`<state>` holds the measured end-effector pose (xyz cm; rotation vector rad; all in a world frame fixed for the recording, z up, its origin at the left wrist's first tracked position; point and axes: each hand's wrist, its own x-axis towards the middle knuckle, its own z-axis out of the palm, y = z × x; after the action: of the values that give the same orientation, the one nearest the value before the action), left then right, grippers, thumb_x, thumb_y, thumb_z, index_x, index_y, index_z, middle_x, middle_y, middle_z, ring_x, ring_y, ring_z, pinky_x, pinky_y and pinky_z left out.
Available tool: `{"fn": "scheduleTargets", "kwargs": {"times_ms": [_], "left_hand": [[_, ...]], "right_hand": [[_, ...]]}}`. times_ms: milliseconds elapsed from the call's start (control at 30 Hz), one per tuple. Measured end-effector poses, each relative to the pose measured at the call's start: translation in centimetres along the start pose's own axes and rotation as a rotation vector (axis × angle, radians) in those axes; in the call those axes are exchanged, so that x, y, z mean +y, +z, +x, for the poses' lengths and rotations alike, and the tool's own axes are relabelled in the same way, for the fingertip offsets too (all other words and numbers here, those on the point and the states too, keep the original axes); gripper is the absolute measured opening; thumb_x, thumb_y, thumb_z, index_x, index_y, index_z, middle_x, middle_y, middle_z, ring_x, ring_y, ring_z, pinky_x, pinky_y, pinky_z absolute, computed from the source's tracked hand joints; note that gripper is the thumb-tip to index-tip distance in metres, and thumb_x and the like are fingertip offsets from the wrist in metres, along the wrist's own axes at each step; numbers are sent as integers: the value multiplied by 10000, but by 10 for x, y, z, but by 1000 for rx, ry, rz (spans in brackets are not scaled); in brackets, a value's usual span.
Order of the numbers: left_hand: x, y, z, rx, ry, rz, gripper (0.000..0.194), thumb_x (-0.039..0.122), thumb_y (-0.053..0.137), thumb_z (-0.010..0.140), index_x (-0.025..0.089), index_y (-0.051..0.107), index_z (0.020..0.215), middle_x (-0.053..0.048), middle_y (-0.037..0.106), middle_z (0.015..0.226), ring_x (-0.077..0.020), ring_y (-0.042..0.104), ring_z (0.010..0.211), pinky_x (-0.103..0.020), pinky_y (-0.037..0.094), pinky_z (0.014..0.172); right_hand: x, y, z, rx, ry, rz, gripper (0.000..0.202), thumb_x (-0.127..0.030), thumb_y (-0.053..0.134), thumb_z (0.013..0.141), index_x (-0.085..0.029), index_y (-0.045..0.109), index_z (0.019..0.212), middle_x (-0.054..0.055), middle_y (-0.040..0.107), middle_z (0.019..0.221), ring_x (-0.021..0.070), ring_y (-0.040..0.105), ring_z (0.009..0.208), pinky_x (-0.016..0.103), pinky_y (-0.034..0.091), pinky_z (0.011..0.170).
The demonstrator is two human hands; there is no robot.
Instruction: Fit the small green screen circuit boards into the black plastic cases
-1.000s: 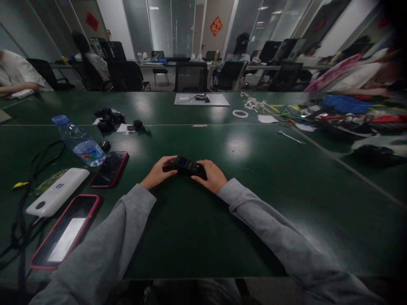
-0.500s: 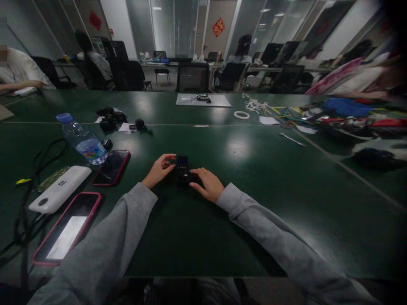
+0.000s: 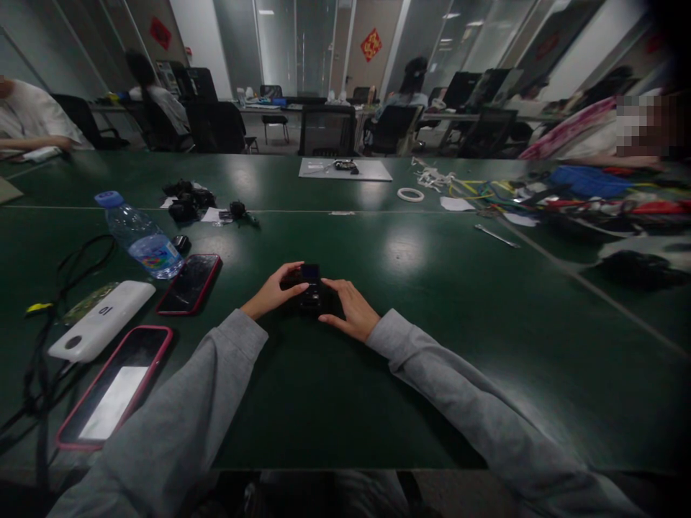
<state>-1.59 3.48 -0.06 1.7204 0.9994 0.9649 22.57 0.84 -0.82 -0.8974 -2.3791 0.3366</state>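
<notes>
A small black handheld device [image 3: 311, 273], with a dark screen at its top and small buttons below, is on the green table in front of me. From its left side my left hand [image 3: 274, 292] grips it, the thumb lying across its face just under the screen and the fingers at its upper left edge. My right hand [image 3: 350, 308] is open along the device's right side, thumb and fingers apart. Its fingertips are close to the edge; whether they touch is hard to tell.
Left of my hands are a red-edged phone [image 3: 190, 285], a white power bank [image 3: 102, 321], a pink-cased phone [image 3: 116, 388] and a tilted water bottle [image 3: 141, 237]. Black cables [image 3: 40, 360] run beside them. A wrench [image 3: 497, 236] and tangled wires [image 3: 583, 194] lie to the right. People sit farther back.
My left hand has moved right onto the device, its thumb now over the face. The right hand's fingers have shifted slightly up along the device's right side.
</notes>
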Motion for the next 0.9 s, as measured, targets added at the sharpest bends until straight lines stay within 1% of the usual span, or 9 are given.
{"fn": "scheduleTargets", "kwargs": {"times_ms": [167, 300, 467, 700, 800, 900], "left_hand": [[0, 0, 0, -3, 3, -2, 595, 365, 643, 782, 215, 419, 1313, -127, 491, 1321, -254, 474, 1222, -466, 370, 1026], [-4, 0, 0, -9, -4, 6, 609, 378, 638, 782, 211, 404, 1319, -134, 491, 1320, -265, 486, 1208, -483, 378, 1011], [-7, 0, 0, -1, -10, 20, 620, 389, 645, 775, 216, 399, 1318, -135, 489, 1319, -259, 497, 1192, -471, 385, 1003], [-7, 1, 0, -8, -3, 21, 617, 390, 643, 775, 205, 398, 1310, -146, 487, 1318, -266, 503, 1183, -480, 384, 999], [-7, 0, 0, -11, -8, 19, 614, 392, 643, 775, 204, 398, 1306, -146, 478, 1326, -265, 502, 1183, -473, 390, 994], [-5, 0, 0, -12, -18, 22, 612, 392, 649, 772, 201, 402, 1299, -141, 483, 1318, -256, 510, 1171, -458, 396, 992]], "right_hand": [[-1, -1, 1, 0, -19, 4, 734, -550, 575, 822, -194, 263, 1384, 136, 435, 1230, 277, 441, 1104, 480, 433, 929], [-2, -2, 1, 1, -30, -8, 709, -514, 588, 828, -194, 277, 1378, 133, 429, 1221, 271, 433, 1110, 471, 427, 942], [-3, -3, 1, 0, -27, -14, 664, -473, 582, 845, -199, 282, 1371, 130, 431, 1212, 265, 434, 1103, 472, 426, 946], [-2, -1, 1, -19, -23, -34, 645, -473, 556, 861, -228, 273, 1387, 124, 424, 1204, 265, 448, 1080, 479, 444, 918], [-1, -1, 1, -29, -27, -61, 606, -482, 541, 867, -243, 308, 1373, 123, 424, 1194, 264, 456, 1061, 476, 458, 887], [-1, -1, 2, -27, -36, -75, 544, -464, 538, 874, -232, 367, 1336, 123, 432, 1175, 255, 461, 1043, 457, 463, 871]]}}
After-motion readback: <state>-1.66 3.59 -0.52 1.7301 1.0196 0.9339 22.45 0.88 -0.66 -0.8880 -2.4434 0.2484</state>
